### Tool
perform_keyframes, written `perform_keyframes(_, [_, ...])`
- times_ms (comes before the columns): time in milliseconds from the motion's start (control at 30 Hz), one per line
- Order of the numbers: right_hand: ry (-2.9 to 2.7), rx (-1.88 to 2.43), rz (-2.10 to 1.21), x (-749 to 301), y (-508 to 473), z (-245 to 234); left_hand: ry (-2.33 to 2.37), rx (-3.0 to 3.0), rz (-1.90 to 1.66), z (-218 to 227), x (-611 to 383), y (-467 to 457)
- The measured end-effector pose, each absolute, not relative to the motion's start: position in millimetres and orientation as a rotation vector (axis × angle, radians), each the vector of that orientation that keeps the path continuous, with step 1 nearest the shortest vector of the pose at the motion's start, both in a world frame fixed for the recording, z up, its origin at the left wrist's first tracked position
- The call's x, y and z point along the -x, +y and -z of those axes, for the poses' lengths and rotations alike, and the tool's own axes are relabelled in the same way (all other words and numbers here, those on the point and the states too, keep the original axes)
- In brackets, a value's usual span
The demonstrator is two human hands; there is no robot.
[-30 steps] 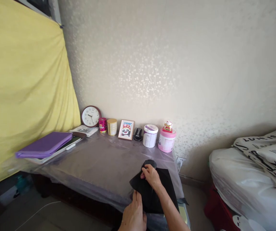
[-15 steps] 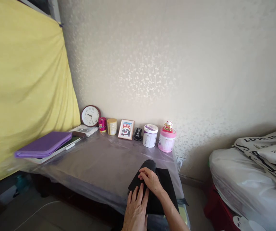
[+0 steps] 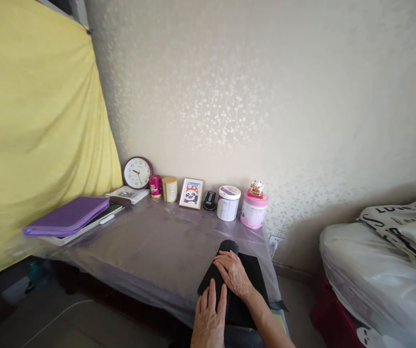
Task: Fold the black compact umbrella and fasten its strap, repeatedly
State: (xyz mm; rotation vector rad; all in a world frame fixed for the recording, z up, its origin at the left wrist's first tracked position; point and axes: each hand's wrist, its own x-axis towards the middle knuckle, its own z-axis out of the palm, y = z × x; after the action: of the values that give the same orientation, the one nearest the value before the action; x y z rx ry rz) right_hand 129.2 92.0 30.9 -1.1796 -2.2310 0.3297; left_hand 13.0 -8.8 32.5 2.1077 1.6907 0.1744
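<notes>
A black folded cloth [image 3: 251, 275] lies at the near right corner of the plastic-covered table [image 3: 150, 246]. My right hand [image 3: 235, 274] rests flat on top of it, fingers stretched out toward the left. My left hand [image 3: 210, 319] lies just below, fingers extended onto the cloth's near left edge. A black rounded object [image 3: 229, 246] peeks out just beyond my right hand's fingers.
Along the wall stand a round clock [image 3: 137, 172], a red tin [image 3: 155, 186], a gold tin [image 3: 170, 189], a framed panda picture [image 3: 191, 193], a white canister [image 3: 228, 203] and a pink canister [image 3: 253, 211]. A purple folder [image 3: 68, 216] lies left. Bagged bedding [image 3: 378, 275] sits right.
My right hand went from pinching the raised cloth to lying flat on it. My left hand moved up onto the cloth's edge, and the cloth now lies flatter.
</notes>
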Motion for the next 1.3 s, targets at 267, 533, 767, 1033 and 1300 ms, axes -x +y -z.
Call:
perform_keyframes(267, [-2.157, 1.402, -0.211, -134, 136, -23, 1.681, -2.059, -0.185, -25, -13, -7])
perform_keyframes(533, [-1.823, 1.62, 0.032, -161, 141, -17, 1.746, -2.097, -0.127, -27, -15, -15])
perform_keyframes(767, [-1.59, 1.729, 0.015, -232, 83, -8, 1.795, -2.122, -0.108, -35, -15, -20])
perform_keyframes(1033, [-1.534, 1.863, -0.381, -218, 35, -19, 1.787, -2.173, -0.179, -20, -19, -14])
perform_keyframes(1300, [-1.621, 1.974, -0.328, -206, 29, -41, 1.755, -2.199, -0.288, -10, -18, -7])
